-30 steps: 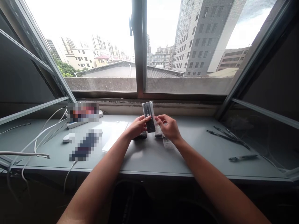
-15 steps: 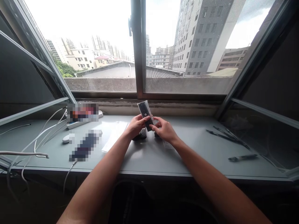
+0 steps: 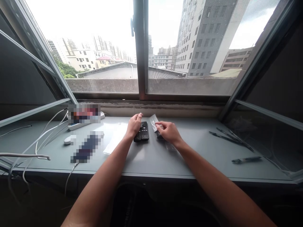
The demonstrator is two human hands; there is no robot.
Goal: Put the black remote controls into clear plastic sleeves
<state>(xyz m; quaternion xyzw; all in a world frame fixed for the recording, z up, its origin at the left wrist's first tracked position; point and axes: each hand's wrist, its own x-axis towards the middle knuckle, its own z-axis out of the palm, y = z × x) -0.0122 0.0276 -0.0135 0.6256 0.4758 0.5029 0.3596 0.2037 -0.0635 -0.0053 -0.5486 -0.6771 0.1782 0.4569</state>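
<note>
Across the back stands a wide window (image 3: 141,63), its two panes parted by an upright bar, with a tall grey building (image 3: 203,41) outside on the right. Below it spreads a long grey desk (image 3: 201,157), with metal posts slanting up at either end. At the far left of the desk sits a white power strip (image 3: 77,126), partly blurred out, with pale cords (image 3: 44,135) trailing near it. Nearer the front lies a dark, blurred-out object (image 3: 86,148) with a cable at its near end, and between that and the middle is a white sheet (image 3: 115,137). Toward the right edge lie several thin dark items (image 3: 230,139) and, nearer the front, a pen-like thing (image 3: 246,160). Over the middle, the left hand (image 3: 134,125) has thumb and fingers drawn together; whether it grips anything cannot be told. The right hand (image 3: 169,131) is closed in a pinch on a clear plastic sleeve (image 3: 153,121), tilted up over the desk. Two black remotes (image 3: 144,132) lie side by side on the desk between the hands, the left one partly covered by the left hand. Smallest is a rounded white piece (image 3: 67,140) near the blurred-out object.
</note>
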